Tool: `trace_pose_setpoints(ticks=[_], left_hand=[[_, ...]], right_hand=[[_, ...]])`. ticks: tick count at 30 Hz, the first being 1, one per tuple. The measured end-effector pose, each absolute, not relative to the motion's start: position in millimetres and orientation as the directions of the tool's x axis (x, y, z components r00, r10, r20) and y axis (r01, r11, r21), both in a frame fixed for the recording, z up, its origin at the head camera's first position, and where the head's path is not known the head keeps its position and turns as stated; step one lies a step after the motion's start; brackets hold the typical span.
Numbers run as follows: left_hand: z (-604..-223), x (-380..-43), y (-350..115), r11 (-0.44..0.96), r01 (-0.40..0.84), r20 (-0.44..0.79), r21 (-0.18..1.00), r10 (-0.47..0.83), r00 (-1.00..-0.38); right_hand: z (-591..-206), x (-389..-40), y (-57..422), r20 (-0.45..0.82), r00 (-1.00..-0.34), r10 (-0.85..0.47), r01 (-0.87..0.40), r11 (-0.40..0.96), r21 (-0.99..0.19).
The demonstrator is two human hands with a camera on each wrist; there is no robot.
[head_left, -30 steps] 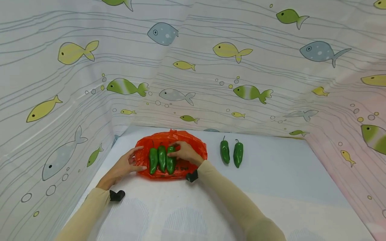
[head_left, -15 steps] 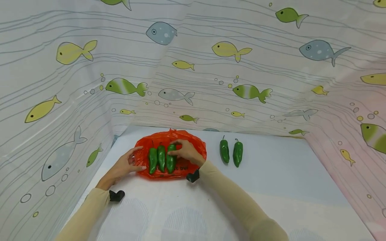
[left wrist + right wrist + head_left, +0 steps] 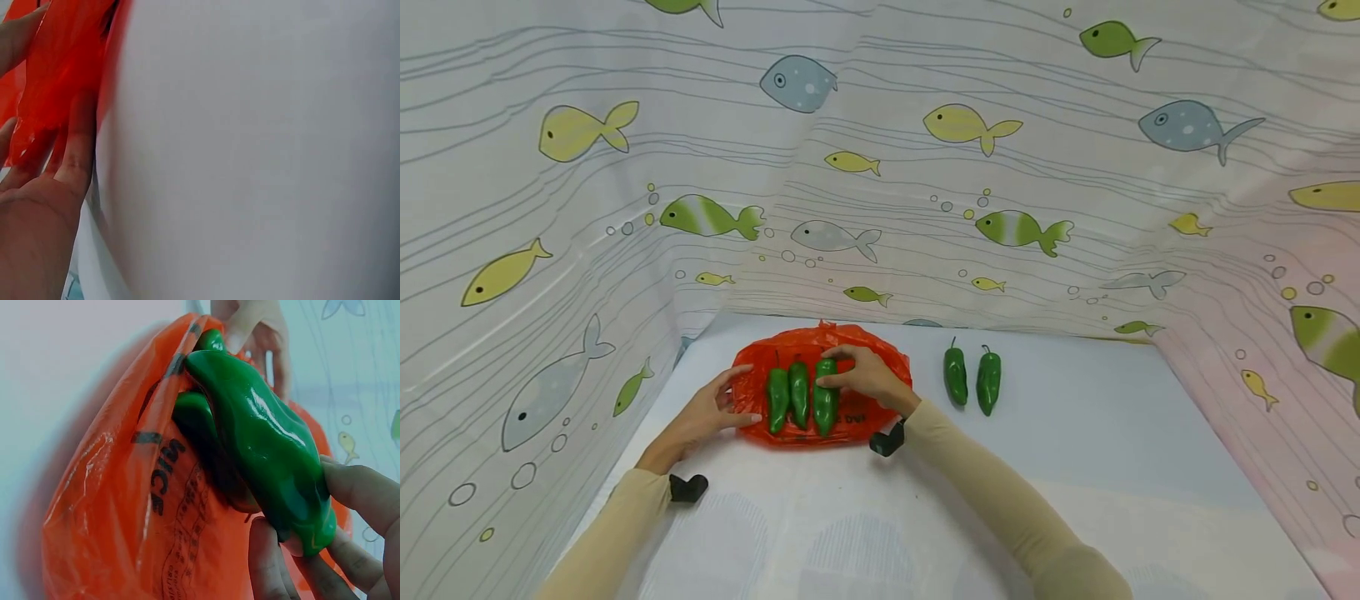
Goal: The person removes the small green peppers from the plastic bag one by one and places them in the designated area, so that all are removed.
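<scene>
A glossy green pepper (image 3: 825, 410) is pinched near its stem end by my right hand (image 3: 867, 375). In the right wrist view, thumb and fingers meet around the top of this pepper (image 3: 269, 437), and its tip points toward the bag's opening. Two more green peppers, one on the left (image 3: 778, 402) and one in the middle (image 3: 799, 393), lie side by side in the red plastic bag (image 3: 891, 357). My left hand (image 3: 698, 421) touches the bag's left edge, fingers spread apart. The left wrist view shows those fingers (image 3: 80, 140) extended against the red plastic.
Two further green peppers (image 3: 956, 377) lie on the white table (image 3: 1075, 417) to the right of the bag. Behind and at both sides rises a fish-patterned sheet (image 3: 910, 200). Each wrist carries a small black mount, such as the left one (image 3: 688, 488).
The pinched pepper has shifted slightly away from the middle one, leaving a wider gap between them. My right wrist has moved a little to the right. The left hand stays at the bag's edge.
</scene>
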State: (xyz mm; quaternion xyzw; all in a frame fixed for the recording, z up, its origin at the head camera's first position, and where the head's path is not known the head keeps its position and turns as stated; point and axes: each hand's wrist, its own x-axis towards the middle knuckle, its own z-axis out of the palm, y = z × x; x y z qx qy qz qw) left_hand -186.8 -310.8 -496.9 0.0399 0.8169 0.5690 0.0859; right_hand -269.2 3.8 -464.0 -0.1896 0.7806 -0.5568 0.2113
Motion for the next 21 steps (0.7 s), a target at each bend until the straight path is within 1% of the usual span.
trace_pose_setpoints(ticks=[9,14,21], left_hand=[[-496,-186,-310,0.368,-0.028,-0.093,0.929,0.161,-0.982],[-495,-186,-310,0.380,-0.019,-0.087,0.925,0.163,-0.983],[-494,-186,-309,0.373,-0.026,-0.094,0.928,0.164,-0.982]], right_hand=[[-456,-263,13,-0.113,-0.824,-0.556,-0.027,0.237,-0.971],[-452,-262,18,-0.108,-0.823,-0.558,-0.025,0.226,-0.974],[-445,-259,24,-0.101,-0.830,-0.548,-0.084,0.303,-0.949]])
